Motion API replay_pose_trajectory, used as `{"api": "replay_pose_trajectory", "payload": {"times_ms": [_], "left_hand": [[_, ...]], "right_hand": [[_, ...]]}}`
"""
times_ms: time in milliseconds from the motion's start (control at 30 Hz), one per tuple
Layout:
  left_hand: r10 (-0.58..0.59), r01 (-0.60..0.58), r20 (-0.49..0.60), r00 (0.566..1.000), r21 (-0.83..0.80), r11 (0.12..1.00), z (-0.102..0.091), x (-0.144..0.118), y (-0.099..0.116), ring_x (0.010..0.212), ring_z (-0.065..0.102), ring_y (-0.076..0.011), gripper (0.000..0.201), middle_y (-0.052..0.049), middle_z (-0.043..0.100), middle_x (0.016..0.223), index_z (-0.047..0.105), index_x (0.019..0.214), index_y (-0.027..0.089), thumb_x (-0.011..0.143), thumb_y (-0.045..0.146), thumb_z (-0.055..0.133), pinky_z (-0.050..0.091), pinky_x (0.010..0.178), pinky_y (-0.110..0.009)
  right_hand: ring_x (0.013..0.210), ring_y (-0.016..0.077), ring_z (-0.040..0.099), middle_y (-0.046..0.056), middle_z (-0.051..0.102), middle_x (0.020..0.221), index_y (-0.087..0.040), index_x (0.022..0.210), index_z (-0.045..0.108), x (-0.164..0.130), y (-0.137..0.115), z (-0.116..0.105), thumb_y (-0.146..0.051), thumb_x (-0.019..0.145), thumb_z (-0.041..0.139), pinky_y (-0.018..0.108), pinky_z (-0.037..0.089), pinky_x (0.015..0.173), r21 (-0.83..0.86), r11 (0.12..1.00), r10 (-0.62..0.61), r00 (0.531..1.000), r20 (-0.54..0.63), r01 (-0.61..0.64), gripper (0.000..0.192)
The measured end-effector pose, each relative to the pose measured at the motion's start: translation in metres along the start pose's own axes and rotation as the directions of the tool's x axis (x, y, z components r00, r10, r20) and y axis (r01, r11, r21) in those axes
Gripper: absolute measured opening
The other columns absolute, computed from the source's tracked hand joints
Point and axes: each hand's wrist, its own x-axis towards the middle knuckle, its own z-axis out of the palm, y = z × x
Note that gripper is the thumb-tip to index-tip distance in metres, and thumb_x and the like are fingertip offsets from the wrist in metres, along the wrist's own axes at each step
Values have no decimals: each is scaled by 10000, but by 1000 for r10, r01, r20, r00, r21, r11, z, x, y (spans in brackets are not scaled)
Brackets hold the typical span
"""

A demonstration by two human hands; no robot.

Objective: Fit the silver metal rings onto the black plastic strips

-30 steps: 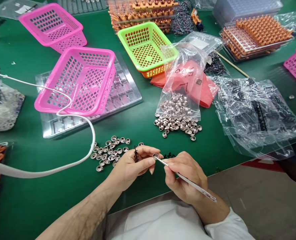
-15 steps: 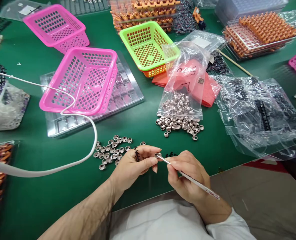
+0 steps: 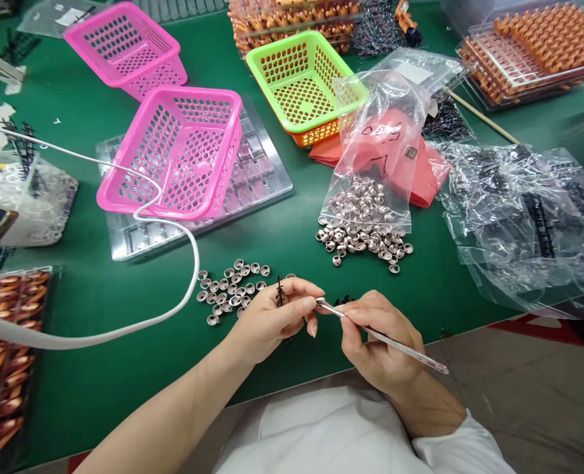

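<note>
My left hand (image 3: 282, 313) pinches a small silvery metal cup (image 3: 320, 302) between thumb and forefinger. A black plastic sprue (image 3: 280, 291) with short side branches sticks up from between its fingers. My right hand (image 3: 383, 339) grips slim metal tweezers (image 3: 395, 343) like a pen, their tip touching the cup. What the tip does inside the cup is too small to make out. Left of my left hand lie several loose metal cups (image 3: 232, 287), openings mostly up. Small black pieces (image 3: 344, 300) lie just behind my right fingers, partly hidden.
More metal cups spill from a clear bag (image 3: 385, 108) over red material (image 3: 420, 174). A pink basket (image 3: 173, 204) sits on a clear tray (image 3: 272, 178), a white cable (image 3: 193, 263) crossing it. Behind stands a green basket (image 3: 301, 85). Plastic bags (image 3: 533, 217) lie right.
The whole view has shifted, so the table things appear farther right and slightly higher. Both hands keep their grips, and the tweezers' tip stays at the cup, which looks turned more edge-on.
</note>
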Motion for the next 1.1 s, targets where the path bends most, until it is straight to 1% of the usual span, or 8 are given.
{"api": "replay_pose_trajectory", "payload": {"times_ms": [167,367,500,600,767,833,1000,1100], "left_hand": [[-33,30,43,999,63,998,-2,-2,0,539,540,-112,447,-71,669,686,749,1159,131,790,378,796,151,446,-221],[-45,36,71,996,132,991,-5,-1,-2,526,482,-100,366,-61,640,658,774,1058,122,815,395,761,160,445,-225],[-47,37,79,996,125,991,-7,0,-4,518,463,-94,335,-57,644,663,757,1032,128,811,379,765,154,442,-220],[-47,37,76,996,125,991,-6,0,-3,528,474,-96,326,-51,644,675,752,1040,140,811,371,768,170,450,-218],[-64,54,88,994,113,992,-3,-2,-2,567,519,-105,403,-63,663,758,764,1113,152,791,393,781,184,450,-217],[-69,58,93,993,110,992,-3,-2,-2,580,533,-109,392,-68,666,769,771,1088,151,790,406,782,184,448,-214],[-64,50,107,992,124,991,-6,-1,-3,523,503,-98,342,-47,641,676,749,1035,139,817,402,766,166,436,-212],[-52,41,106,993,99,994,-5,0,-2,519,550,-99,328,-47,669,721,728,1020,151,804,390,791,179,437,-205]], "right_hand": [[723,180,736,33,768,858,-228,1043,631,-5,3,2,-25,812,664,320,572,608,21,999,31,999,-7,-31,309],[701,169,721,24,757,844,-236,1029,632,-4,3,2,-31,818,658,318,579,611,20,998,55,998,-7,-55,295],[701,168,711,33,749,844,-223,1030,641,-4,3,2,-14,805,660,325,580,622,43,997,70,997,-21,-69,307],[687,167,707,30,748,838,-227,1022,647,-5,3,3,-23,808,656,323,579,615,53,995,83,996,-25,-82,296],[699,175,718,23,750,835,-236,1030,650,-7,4,4,-38,806,660,325,588,617,58,995,87,996,-33,-86,299],[699,175,719,24,749,832,-235,1025,651,-6,4,4,-39,809,660,325,590,616,52,995,84,996,-33,-82,292],[693,170,710,27,746,830,-233,1018,650,-5,3,4,-37,814,657,326,589,616,49,995,91,995,-27,-90,282],[699,169,706,32,745,839,-221,1021,648,-5,3,3,-24,809,659,329,582,620,59,995,87,996,-22,-86,290]]}}
